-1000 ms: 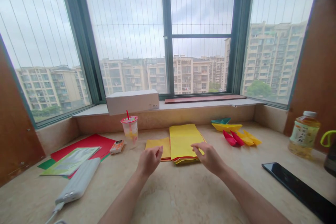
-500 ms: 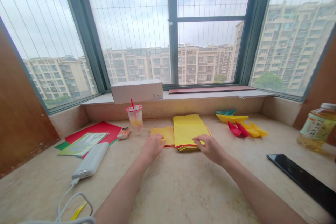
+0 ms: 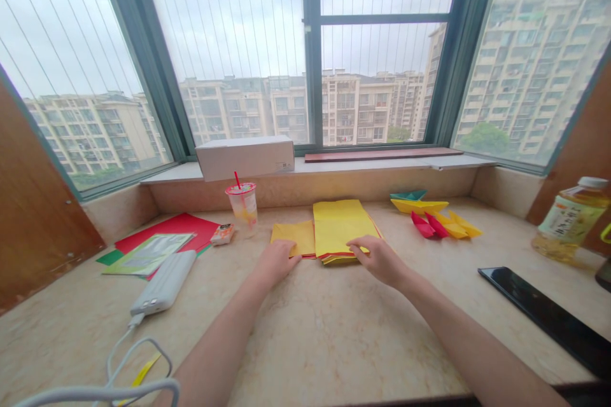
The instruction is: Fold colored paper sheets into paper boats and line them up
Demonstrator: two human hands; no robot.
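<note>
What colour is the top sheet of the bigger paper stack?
Bright yellow: the flat, rectangular paper top sheet shows best in the head view.

No wording legible anywhere in the frame. Right edge: bottle with a pale label, large dark characters running along it on a slant, likely Chinese, too blurred to read out. Left of centre: white box, small dark print and a square code-like mark low on the right end of its front face, too tiny to make out. Below it: clear cup, coloured print on its wall, undecipherable. Just beside, small orange-and-white pack, dark marking on top, unreadable. Left: green-and-white packet, pale printed shapes, no letters distinguishable.
</note>
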